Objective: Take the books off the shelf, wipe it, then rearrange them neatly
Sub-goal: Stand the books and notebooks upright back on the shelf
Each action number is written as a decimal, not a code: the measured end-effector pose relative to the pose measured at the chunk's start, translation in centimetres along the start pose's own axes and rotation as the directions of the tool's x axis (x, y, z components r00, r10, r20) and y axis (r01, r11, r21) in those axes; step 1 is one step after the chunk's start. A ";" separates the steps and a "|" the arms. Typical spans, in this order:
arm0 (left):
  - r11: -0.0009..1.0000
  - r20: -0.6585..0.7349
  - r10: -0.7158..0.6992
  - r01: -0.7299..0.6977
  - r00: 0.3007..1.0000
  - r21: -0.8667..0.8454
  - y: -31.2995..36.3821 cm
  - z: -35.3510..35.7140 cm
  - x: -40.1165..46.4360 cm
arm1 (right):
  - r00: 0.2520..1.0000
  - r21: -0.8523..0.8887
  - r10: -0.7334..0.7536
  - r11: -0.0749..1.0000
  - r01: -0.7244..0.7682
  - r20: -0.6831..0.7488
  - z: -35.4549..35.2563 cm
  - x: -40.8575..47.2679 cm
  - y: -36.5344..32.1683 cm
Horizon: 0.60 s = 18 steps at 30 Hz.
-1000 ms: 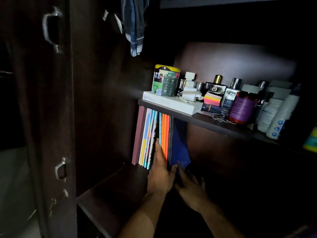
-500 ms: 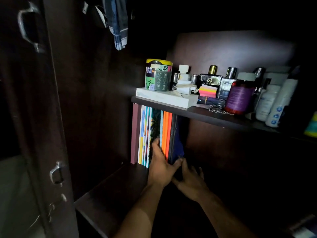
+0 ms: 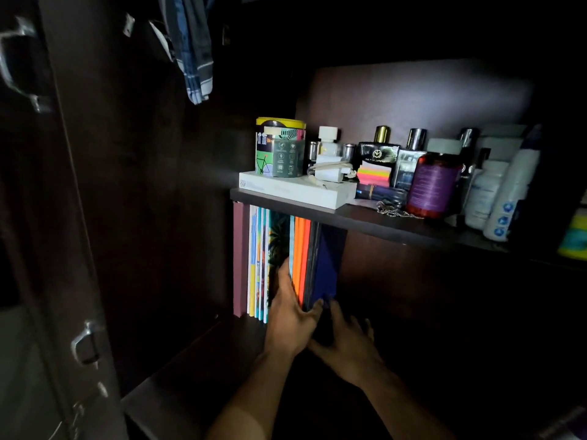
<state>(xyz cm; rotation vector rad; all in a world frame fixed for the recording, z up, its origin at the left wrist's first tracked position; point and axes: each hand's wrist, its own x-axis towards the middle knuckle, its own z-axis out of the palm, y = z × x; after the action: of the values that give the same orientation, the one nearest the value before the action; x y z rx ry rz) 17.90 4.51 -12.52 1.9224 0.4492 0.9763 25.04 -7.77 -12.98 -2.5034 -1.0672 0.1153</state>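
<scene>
Books (image 3: 286, 255) upright on shelf (image 3: 197, 360) | left hand (image 3: 290, 319) grips orange-to-blue group | right hand (image 3: 346, 338) flat against it

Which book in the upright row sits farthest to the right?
The dark blue book, at the right end beside the orange books. Both hands meet at its lower edge.

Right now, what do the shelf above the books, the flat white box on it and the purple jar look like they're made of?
The shelf looks like dark wood-grain laminate board, with a matte face and a square edge. The flat white box looks like smooth matte cardboard, with crisp folded corners. The purple jar is probably translucent reddish plastic, since light glows through its rim, and it has a purple paper label; glass can't be ruled out.
</scene>
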 end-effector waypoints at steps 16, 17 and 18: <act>0.993 0.060 0.017 -0.010 0.998 -0.114 0.0 -0.3 -0.1 | 0.999 0.048 -0.040 0.998 0.042 -0.034 0.3 0.1 0.4; 0.991 0.052 0.004 0.003 0.999 -0.136 0.0 -0.4 0.0 | 0.999 0.046 -0.038 0.998 0.040 -0.033 0.3 0.2 0.4; 0.989 0.043 -0.009 0.015 0.999 -0.150 -0.1 -0.4 0.0 | 0.999 0.043 -0.035 0.998 0.036 -0.032 0.3 0.2 0.5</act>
<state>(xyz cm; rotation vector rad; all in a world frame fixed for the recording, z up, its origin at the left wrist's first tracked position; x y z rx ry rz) 17.64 4.77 -12.48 1.7997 0.3524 0.9331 25.41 -7.82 -13.44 -2.4383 -1.0844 0.0876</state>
